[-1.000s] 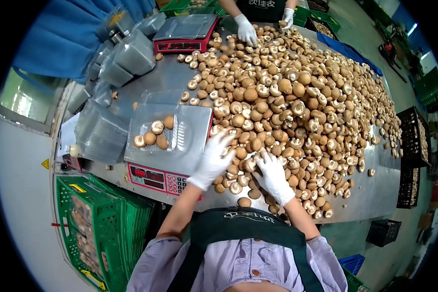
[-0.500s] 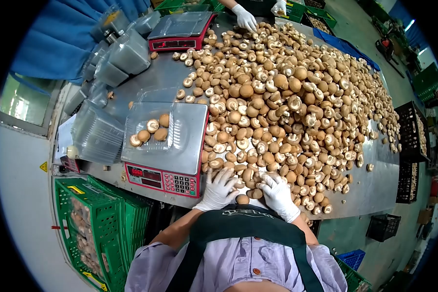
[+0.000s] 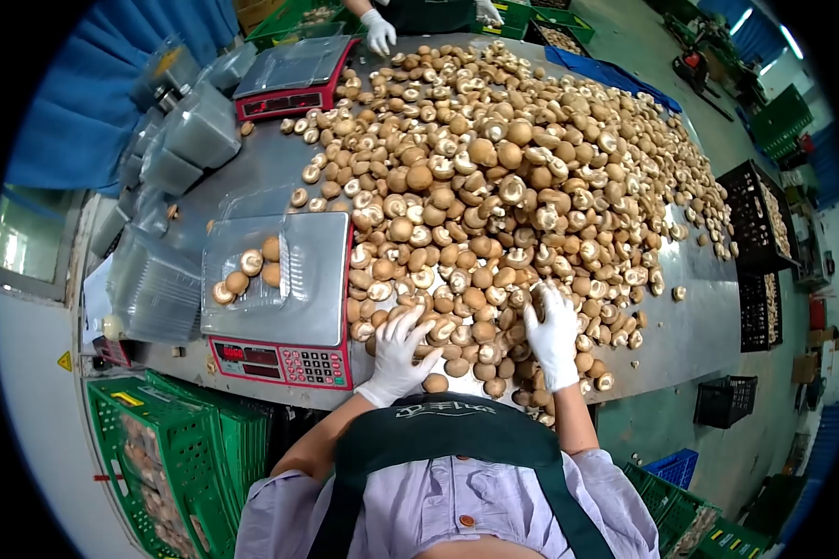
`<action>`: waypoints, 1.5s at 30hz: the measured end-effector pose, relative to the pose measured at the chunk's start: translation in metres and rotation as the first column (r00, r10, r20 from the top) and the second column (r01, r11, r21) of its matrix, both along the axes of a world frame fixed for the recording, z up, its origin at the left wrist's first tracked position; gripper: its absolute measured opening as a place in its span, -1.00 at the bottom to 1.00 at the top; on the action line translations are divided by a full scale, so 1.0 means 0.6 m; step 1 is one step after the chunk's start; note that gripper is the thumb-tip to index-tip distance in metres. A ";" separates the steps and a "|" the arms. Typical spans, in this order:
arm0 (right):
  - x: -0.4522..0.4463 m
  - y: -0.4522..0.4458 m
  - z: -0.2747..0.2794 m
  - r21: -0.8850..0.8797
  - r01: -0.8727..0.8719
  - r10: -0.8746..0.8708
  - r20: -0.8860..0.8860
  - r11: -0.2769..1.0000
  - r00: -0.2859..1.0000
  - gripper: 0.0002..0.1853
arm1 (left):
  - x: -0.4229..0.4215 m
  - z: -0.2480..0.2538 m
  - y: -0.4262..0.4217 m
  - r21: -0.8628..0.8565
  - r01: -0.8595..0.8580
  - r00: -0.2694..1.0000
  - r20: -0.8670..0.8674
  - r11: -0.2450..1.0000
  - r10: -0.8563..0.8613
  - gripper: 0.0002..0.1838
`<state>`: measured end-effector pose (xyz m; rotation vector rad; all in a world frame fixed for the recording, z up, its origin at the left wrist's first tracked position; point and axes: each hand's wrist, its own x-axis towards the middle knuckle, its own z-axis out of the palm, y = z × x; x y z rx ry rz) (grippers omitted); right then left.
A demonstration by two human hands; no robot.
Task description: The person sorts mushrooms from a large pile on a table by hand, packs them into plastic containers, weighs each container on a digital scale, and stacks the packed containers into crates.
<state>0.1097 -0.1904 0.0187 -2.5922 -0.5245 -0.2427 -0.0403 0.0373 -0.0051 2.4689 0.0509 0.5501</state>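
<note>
A large heap of brown mushrooms (image 3: 475, 196) covers the metal table. My gloved left hand (image 3: 399, 357) rests at the heap's near left edge, fingers spread over mushrooms, none gripped. My gloved right hand (image 3: 552, 337) lies against the near side of the heap, its fingers apart and touching mushrooms; its fingertips are partly lost among them. Left of the heap stands a red scale (image 3: 322, 326) with a metal plate. On the plate, an open clear plastic box (image 3: 268, 291) holds several mushrooms.
Stacked clear boxes (image 3: 154, 289) stand left of the scale. Behind it is a second red scale (image 3: 284, 101). A co-worker's gloved hand (image 3: 378, 34) is at the far edge. Green crates (image 3: 172, 447) stand below left, black crates (image 3: 750, 214) at right.
The view has shifted, so the table appears further left. My left hand has moved from beside the scale to the heap's near edge. My right hand has pushed a little further into the mushrooms.
</note>
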 end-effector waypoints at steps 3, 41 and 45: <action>0.025 0.015 -0.025 -0.288 0.070 -0.073 -0.001 0.955 0.997 -0.43 | 0.072 0.031 -0.022 0.127 0.034 0.996 -0.085 0.991 -0.023 -0.35; 0.108 -0.279 -0.063 0.053 0.704 -0.666 -0.280 0.708 0.691 -0.43 | 0.090 0.028 -0.039 0.218 0.086 0.980 -0.196 0.972 -0.043 -0.22; 0.100 -0.290 -0.084 0.055 0.665 -0.652 -0.152 0.745 0.743 -0.48 | 0.123 0.047 -0.059 0.303 0.189 0.969 -0.211 0.934 -0.128 -0.24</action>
